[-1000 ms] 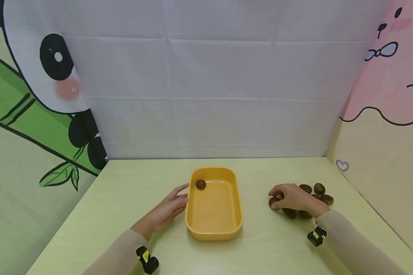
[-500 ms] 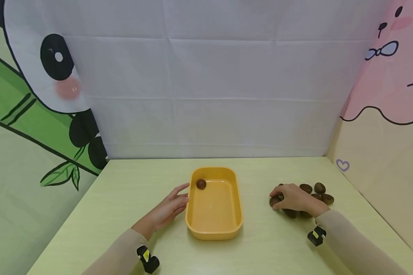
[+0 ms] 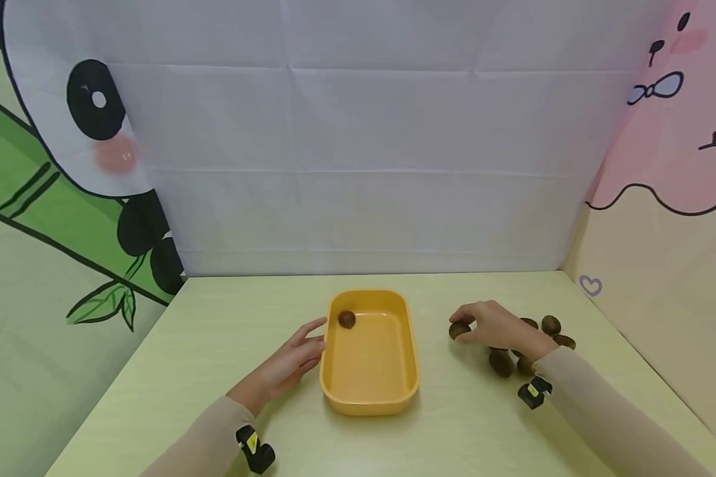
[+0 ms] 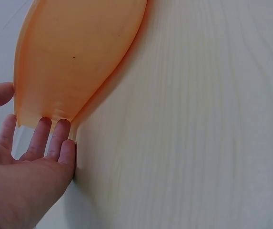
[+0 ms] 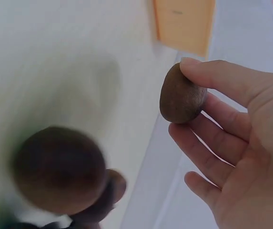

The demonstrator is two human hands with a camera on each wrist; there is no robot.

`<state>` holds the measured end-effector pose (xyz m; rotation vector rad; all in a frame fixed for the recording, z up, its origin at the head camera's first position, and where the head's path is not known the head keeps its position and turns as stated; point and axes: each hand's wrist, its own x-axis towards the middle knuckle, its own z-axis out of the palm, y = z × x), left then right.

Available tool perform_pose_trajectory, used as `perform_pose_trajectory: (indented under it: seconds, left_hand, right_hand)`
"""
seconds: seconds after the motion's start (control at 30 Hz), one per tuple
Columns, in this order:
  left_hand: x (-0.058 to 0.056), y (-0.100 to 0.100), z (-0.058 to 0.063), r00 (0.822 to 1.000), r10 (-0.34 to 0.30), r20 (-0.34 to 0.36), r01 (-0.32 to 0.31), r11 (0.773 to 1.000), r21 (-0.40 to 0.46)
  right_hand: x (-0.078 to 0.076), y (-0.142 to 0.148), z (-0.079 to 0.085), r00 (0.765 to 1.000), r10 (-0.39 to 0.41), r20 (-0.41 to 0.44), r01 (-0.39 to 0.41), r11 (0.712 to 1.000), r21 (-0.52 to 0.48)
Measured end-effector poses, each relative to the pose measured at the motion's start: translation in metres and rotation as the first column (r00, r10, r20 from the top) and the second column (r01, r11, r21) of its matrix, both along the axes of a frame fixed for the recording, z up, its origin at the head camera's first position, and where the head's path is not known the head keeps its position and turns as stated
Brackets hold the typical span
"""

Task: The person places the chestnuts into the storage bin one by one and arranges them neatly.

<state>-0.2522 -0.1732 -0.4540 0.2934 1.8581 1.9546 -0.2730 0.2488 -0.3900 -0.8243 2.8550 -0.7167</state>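
Observation:
My right hand (image 3: 504, 327) pinches a brown chestnut (image 3: 459, 330) between thumb and fingers, to the right of the yellow tray. The right wrist view shows that held chestnut (image 5: 180, 98) raised off the table. A loose group of several chestnuts (image 3: 501, 364) lies below and behind the right hand, which partly covers them. One chestnut (image 3: 347, 319) sits in the far left corner of the rectangular yellow tray (image 3: 370, 377). My left hand (image 3: 288, 366) stays at the tray's left side, its fingers fairly straight. In the left wrist view, the fingertips touch the tray's outer wall (image 4: 79, 62).
The pale wooden table (image 3: 262, 305) ends at a white cloth backdrop (image 3: 382, 218). Printed panels stand at both sides: a panda (image 3: 95, 99) on the left and a pink figure (image 3: 662, 146) on the right. Both wrists carry small black cameras.
My right hand has lifted one chestnut from the group and moved it slightly left and away from me. The left hand and the tray have stayed in place.

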Motion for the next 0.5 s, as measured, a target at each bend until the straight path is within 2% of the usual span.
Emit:
perform_pose_trajectory:
  seconds: [0.37,0.5]
  left_hand:
    - [0.001,-0.001,0.000,1.000,0.001,-0.001,-0.001,1.000,-0.010]
    - [0.000,-0.001,0.001,1.000,0.004,0.000,-0.004,1.000,-0.014]
  right_hand:
    - [-0.020,-0.053,0.029,0.994,0.103,-0.027,-0.104,0.993,-0.050]
    - [-0.025,-0.076,0.039,0.993,0.115,-0.026,-0.116,0.992,-0.039]
